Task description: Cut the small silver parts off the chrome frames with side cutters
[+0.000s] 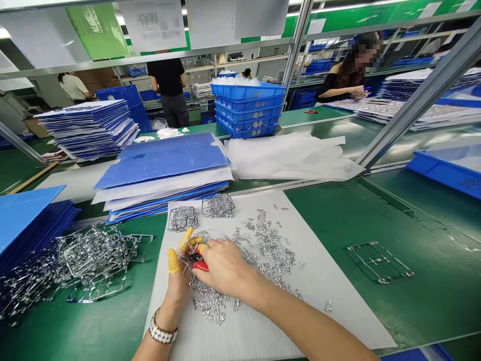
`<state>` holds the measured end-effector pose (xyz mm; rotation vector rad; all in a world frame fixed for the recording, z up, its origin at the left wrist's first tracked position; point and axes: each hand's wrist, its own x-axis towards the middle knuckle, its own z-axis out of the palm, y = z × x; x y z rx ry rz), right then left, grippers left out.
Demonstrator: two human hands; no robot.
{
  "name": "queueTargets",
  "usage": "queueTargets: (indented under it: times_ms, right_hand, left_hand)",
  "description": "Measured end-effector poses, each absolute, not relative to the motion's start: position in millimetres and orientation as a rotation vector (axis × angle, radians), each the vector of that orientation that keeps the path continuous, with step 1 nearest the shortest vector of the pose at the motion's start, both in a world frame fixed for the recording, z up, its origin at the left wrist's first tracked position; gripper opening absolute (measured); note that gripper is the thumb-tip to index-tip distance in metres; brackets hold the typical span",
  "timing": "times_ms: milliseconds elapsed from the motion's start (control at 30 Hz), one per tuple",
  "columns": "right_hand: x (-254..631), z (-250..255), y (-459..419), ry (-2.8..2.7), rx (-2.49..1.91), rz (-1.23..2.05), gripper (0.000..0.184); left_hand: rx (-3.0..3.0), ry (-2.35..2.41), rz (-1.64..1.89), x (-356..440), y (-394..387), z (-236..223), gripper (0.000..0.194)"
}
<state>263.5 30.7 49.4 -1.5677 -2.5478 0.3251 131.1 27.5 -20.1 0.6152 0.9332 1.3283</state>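
Note:
My left hand (179, 273), with yellow finger cots on thumb and fingertips, pinches a shiny metal parts frame (187, 245) above a white corrugated sheet (330, 286). My right hand (221, 265) is closed round small red-handled cutters (200, 265) held against that frame. Several small silver cut-off parts (268, 245) lie scattered on the sheet around both hands. Two uncut frames, one (182, 218) and another (218, 205), rest at the sheet's far edge.
A tangled heap of empty metal frames (82, 260) lies left on the green table (376, 220); one empty frame (379, 260) lies right. Stacks of blue and white sheets (161, 170), blue crates (248, 110), a slanted metal post (417, 100). Other people work at the far benches.

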Motion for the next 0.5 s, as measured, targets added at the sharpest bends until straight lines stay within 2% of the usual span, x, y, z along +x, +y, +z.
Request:
queueTargets:
  times_ms: [500]
  right_hand:
    - [270.8, 52.5, 27.1, -2.577, -1.586, 0.287, 0.032]
  left_hand:
    - [0.547, 0.872, 1.277, 125.6, 30.1, -13.5, 0.082]
